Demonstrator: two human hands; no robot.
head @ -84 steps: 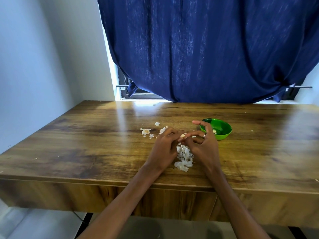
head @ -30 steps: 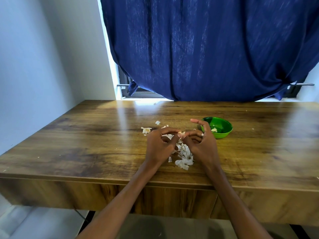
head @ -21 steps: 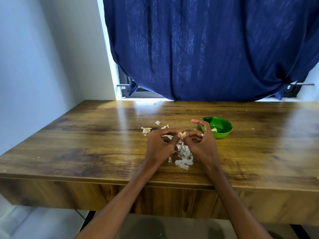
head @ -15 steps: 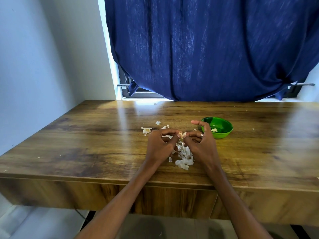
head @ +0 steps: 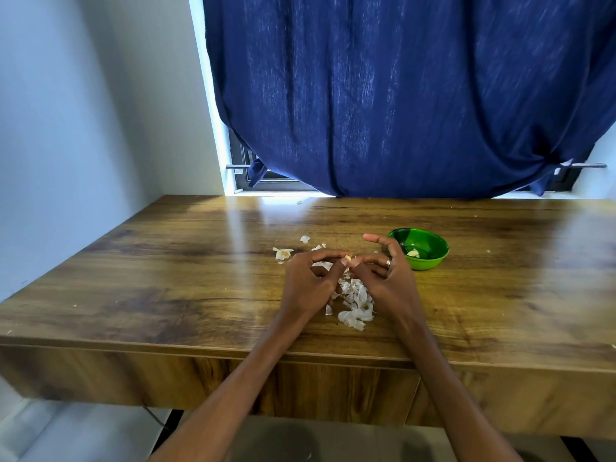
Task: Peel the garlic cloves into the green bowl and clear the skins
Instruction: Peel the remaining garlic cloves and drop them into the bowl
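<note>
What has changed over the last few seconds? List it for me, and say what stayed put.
Very little. Both hands, left hand and right hand, keep pinching the garlic clove between them above the pile of skins; a small skin piece now lies beside the pile near the left hand. The green bowl, the clove in it and the scattered skins have not moved.

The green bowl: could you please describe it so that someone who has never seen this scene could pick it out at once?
Start at the wooden table under the dark blue curtain. The green bowl sits just beyond and to the right of the right hand. It is the only green, glossy, round thing there; its neighbours are white garlic skins, and a pale clove lies inside it.
</note>
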